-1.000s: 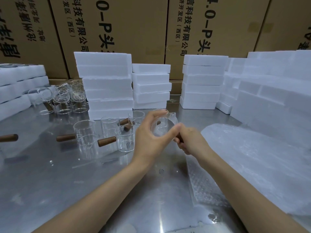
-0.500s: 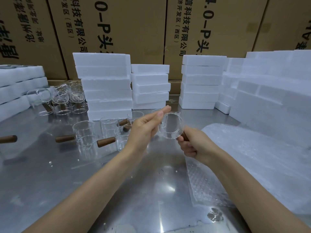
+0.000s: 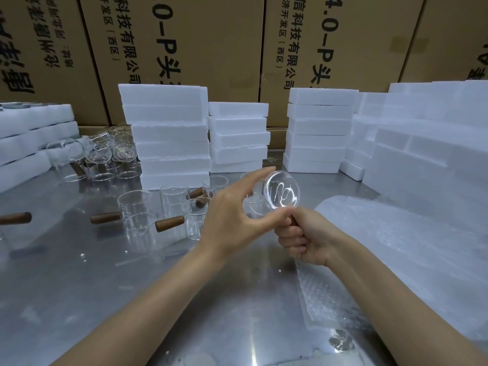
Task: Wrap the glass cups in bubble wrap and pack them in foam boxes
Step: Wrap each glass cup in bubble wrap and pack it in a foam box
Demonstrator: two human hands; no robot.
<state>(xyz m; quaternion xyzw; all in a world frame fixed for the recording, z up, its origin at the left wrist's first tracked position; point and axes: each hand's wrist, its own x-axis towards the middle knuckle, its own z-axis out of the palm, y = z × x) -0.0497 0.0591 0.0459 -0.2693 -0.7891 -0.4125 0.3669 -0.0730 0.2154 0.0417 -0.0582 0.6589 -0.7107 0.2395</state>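
A clear glass cup (image 3: 282, 191) is held up over the steel table with its round base facing me. My right hand (image 3: 303, 237) grips its brown wooden handle, mostly hidden in the fist. My left hand (image 3: 235, 217) is beside the cup, index finger touching the top rim and thumb touching the bottom edge, other fingers relaxed. Sheets of bubble wrap (image 3: 396, 249) lie on the table at the right. Several more glass cups with wooden handles (image 3: 137, 215) stand at the centre left. White foam boxes (image 3: 169, 133) are stacked behind them.
More foam stacks stand at the back centre (image 3: 237, 138), back right (image 3: 317, 133), far right (image 3: 427, 143) and far left (image 3: 29, 138). Another group of glass cups (image 3: 103, 157) sits at the back left. Cardboard cartons (image 3: 200, 48) form the back wall. A loose wooden handle (image 3: 15, 218) shows at the left edge.
My left hand has let go of its wrap round the cup and opened, staying at the cup's edge. The cup has turned so its base faces me and shifted slightly right.
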